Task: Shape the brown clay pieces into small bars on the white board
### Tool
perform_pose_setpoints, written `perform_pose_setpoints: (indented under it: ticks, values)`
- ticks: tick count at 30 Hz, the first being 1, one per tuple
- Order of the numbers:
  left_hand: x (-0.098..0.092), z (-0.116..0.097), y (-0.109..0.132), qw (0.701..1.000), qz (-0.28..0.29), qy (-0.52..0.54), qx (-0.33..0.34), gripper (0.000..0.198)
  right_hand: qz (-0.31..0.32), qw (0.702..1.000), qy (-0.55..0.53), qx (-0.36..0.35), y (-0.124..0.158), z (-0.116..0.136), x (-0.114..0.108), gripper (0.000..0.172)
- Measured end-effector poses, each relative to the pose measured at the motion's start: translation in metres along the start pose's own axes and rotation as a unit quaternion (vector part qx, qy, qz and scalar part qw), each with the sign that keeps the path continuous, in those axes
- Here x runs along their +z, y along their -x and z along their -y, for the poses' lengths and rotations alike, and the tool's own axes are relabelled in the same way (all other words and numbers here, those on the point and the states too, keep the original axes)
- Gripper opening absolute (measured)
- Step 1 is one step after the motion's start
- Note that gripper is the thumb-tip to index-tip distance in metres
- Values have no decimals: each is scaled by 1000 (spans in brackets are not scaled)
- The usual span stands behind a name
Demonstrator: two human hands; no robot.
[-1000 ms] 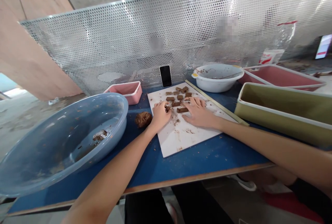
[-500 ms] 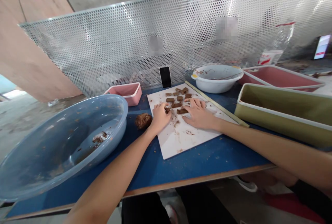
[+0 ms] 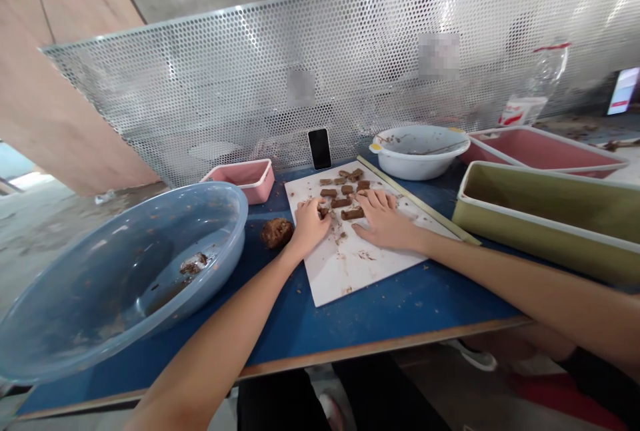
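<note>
A white cutting board (image 3: 360, 264) lies on the blue table (image 3: 280, 311) with several small brown clay-like blocks (image 3: 341, 190) at its far end. My left hand (image 3: 309, 224) rests on the board's left side, fingers curled around a small brown piece (image 3: 323, 210). My right hand (image 3: 385, 219) lies flat on the board with fingers spread, its fingertips touching a brown bar (image 3: 353, 214). A brown lump (image 3: 277, 232) sits on the table just left of my left hand.
A big blue basin (image 3: 115, 271) with brown residue stands at the left. Behind are a small pink tray (image 3: 240, 176), a phone (image 3: 319, 148) leaning on the perforated metal screen, a white bowl (image 3: 419, 149), a wooden strip (image 3: 415, 199), and green (image 3: 545, 211) and pink (image 3: 545, 149) trays at the right.
Both hands stay on the board almost unmoved; the view shifted slightly and the fingers adjusted a little around the brown pieces.
</note>
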State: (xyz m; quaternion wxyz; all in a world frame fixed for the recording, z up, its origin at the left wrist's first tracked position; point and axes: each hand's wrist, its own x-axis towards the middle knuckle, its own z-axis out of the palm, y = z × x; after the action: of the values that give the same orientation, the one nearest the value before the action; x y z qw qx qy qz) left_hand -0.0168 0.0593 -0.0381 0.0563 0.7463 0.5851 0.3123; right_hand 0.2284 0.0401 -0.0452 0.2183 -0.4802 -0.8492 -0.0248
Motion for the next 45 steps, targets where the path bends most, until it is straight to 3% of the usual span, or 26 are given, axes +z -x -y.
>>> perform_pose_setpoints:
  ticks: [5, 10, 15, 20, 24, 29, 33, 36, 40, 45]
  values:
    - [2, 1, 0, 1000, -6, -6, -8, 36, 16, 1000, 14, -13, 0, 0, -1, 59]
    - [4, 2, 0, 1000, -18, 3, -2, 36, -11, 1000, 8, -5, 0, -2, 1, 78]
    - [6, 4, -1, 1000, -16, 3, 1, 34, 10, 1000, 14, -23, 0, -4, 2, 57]
    - [6, 5, -1, 1000, -17, 1, 8, 34, -12, 1000, 4, -7, 0, -4, 2, 76]
    - [6, 4, -1, 1000, -21, 8, 11, 34, 3, 1000, 17, -17, 0, -3, 1, 57]
    - [5, 3, -1, 1000, -16, 4, 6, 34, -12, 1000, 2, -3, 0, -2, 0, 74]
    - [4, 3, -1, 1000, -15, 11, 4, 35, 4, 1000, 12, -20, 1, -2, 0, 55]
    - [4, 3, 0, 1000, -18, 16, 4, 34, -8, 1000, 5, -13, 1, -3, 1, 67]
    - [3, 2, 1, 1000, -19, 14, 4, 35, 3, 1000, 17, -24, 0, -5, 3, 53]
    - [2, 1, 1, 1000, -10, 8, 6, 36, 6, 1000, 11, -15, 0, -4, 0, 58]
